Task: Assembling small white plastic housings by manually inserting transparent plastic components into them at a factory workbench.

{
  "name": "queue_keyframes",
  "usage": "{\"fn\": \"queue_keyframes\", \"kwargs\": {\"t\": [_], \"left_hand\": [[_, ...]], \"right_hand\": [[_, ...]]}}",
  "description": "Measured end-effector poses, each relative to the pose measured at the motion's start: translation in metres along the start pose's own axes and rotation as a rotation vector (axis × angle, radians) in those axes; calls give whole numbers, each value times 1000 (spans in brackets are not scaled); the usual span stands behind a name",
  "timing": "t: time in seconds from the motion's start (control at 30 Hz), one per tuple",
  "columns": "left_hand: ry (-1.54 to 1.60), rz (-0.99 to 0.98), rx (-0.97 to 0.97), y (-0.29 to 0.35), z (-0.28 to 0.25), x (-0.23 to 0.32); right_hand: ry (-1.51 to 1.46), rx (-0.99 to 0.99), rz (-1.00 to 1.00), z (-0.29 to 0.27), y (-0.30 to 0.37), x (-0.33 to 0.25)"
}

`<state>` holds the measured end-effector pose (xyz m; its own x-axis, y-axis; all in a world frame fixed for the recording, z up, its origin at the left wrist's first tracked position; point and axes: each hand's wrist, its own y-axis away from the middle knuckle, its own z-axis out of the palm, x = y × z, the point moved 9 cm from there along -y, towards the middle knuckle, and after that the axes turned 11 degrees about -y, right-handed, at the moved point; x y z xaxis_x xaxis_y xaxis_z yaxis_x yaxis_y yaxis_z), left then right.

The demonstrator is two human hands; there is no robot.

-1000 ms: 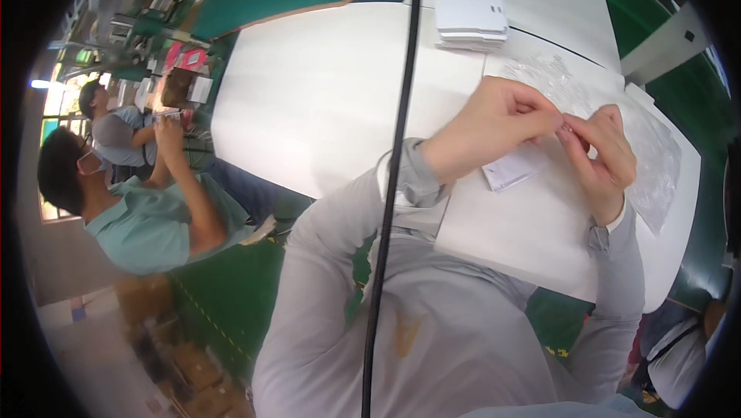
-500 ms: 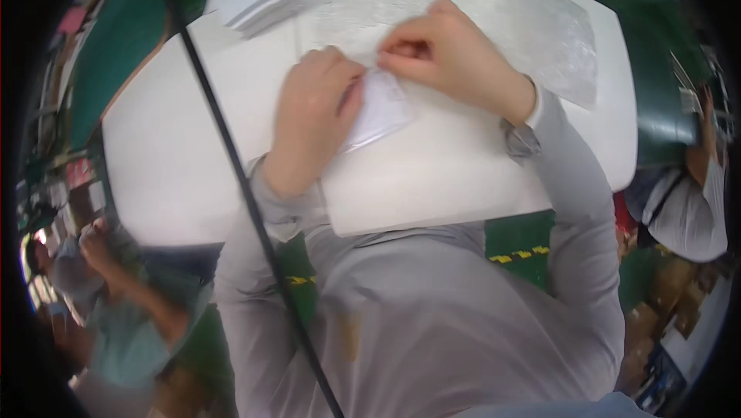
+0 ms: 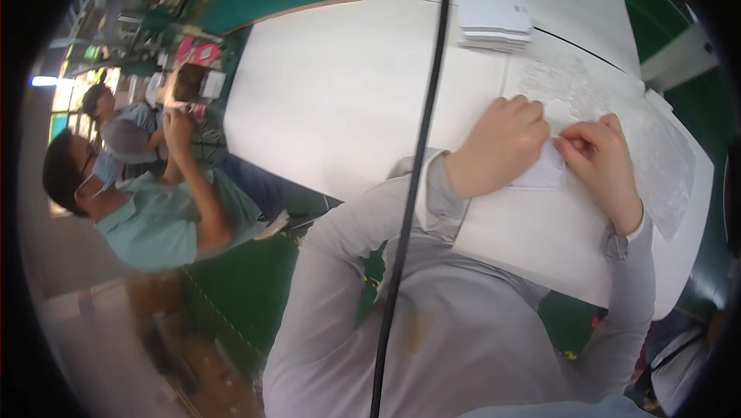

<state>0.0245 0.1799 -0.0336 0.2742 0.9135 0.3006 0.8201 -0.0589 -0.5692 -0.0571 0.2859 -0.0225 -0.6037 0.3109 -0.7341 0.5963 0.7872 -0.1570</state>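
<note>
On the white table a flat white rectangular piece, like a thin box or folded card, lies between my hands. My left hand has its fingers curled over the left and far side of that piece, holding it down. My right hand pinches thumb and forefinger together at its far right corner; whatever is between those fingertips is hidden or too small to name. Just beyond my hands lies a loose spread of small clear plastic pieces.
A stack of white flat boxes stands at the far side of the white table. A clear plastic bag lies to the right. A black cord crosses the view. A co-worker in green is at the left.
The view has swung left, so the table and my hands appear farther right. Both hands stay at the white piece; the right fingertips now sit close to its far right corner.
</note>
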Motion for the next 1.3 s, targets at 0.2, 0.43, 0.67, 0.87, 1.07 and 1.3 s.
{"fn": "queue_keyframes", "kwargs": {"t": [0.2,0.43,0.67,0.87,1.07,1.3], "left_hand": [[-45,6,58,2,0,2],[-87,29,75,0,-1,6],[-82,29,65,2,0,5],[43,-73,85,-3,-23,3],[-116,135,215,-6,-52,22],[-301,302,-31,15,-29,22]], "right_hand": [[20,-10,71,4,0,1],[40,-37,61,4,-5,-4],[179,-84,-22,12,-4,-6],[37,152,-348,-2,6,-26],[64,323,-689,-30,22,-64],[-19,-61,-614,4,10,-53]]}}
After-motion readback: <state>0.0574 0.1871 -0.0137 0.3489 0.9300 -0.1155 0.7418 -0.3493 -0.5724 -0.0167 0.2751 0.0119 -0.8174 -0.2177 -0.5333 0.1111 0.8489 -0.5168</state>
